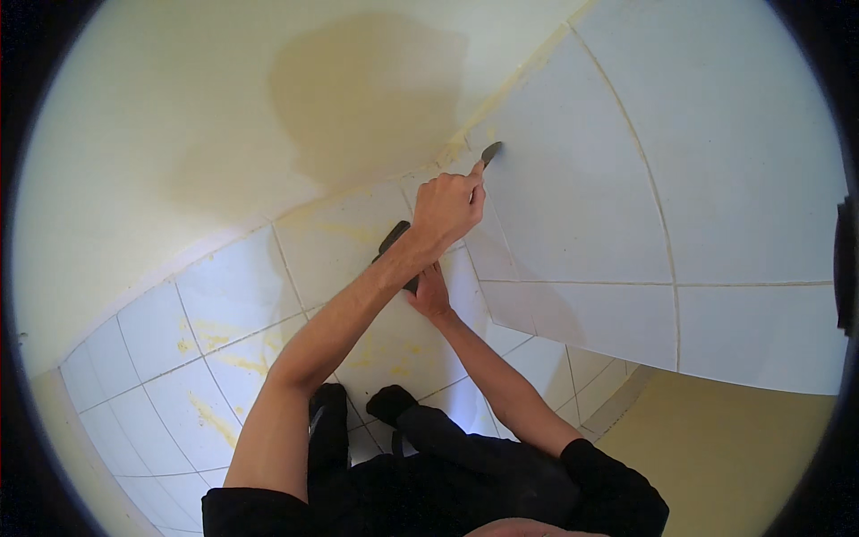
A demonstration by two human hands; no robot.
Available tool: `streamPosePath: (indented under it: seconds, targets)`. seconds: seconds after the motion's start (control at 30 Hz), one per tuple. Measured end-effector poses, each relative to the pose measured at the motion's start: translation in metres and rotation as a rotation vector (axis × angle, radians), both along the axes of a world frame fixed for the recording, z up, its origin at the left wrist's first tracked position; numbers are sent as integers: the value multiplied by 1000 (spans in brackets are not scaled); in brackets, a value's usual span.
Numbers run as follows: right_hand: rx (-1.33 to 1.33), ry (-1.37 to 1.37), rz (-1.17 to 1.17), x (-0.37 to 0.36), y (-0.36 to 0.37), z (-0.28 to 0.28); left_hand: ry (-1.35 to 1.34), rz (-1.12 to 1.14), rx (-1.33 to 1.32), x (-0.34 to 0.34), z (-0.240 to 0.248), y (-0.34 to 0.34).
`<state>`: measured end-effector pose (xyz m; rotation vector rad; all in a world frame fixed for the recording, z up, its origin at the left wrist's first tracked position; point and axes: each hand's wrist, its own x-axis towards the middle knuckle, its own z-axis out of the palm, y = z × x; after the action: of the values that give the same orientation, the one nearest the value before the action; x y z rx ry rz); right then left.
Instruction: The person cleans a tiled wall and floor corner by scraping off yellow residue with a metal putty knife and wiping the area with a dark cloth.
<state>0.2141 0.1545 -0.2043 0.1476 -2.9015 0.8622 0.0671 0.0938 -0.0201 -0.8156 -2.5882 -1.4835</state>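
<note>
My left hand is closed around a small scraper, index finger laid along it. Its dark, rounded blade sticks out past the fingers, over the white tiles close to the yellow-smeared seam with the cream wall. The scraper's handle is hidden in the fist, and whether the blade touches the tile I cannot tell. Lower down, behind my left forearm, my right hand grips a dark, elongated object. The forearm covers its middle, so its kind does not show.
A cream painted wall fills the upper left. Below it, white tiles carry yellow smears. My dark-clad feet stand at the bottom centre, beside a bright patch of light. A yellowish surface lies beyond the tiles' edge at lower right.
</note>
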Motion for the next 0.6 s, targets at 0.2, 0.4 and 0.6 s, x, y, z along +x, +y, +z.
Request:
streamPosePath:
  seconds: [0.2, 0.4, 0.6]
  targets:
    - [-12, 7, 40, 3, 3, -7, 13, 8, -10, 5, 10, 2]
    - [3, -30, 51, 5, -12, 0, -132, 58, -2, -13, 10, -6]
    - [11, -46, 55, -4, -7, 8, -173, -1, -29, -6, 14, -7]
